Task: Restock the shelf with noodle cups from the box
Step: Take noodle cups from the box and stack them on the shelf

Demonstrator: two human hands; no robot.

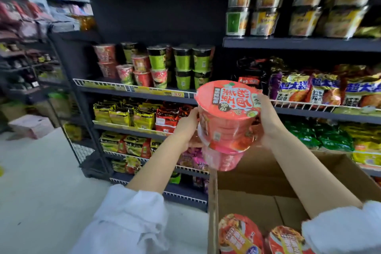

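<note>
A: What does the head camera show in the hands?

B: Two pink noodle cups, stacked upright with lids up. The left hand and right hand curl round opposite sides.

A: Where is the shelf?

B: The cup shelf lies ahead and left of the hands, nearer the left one. Green cups and red cups crowd it; I judge the free room is toward its right end.

A: What's in the way?

B: Its white wire rail fronts the edge, so the stack must clear it. The box sits below the hands, with more cups inside
</note>
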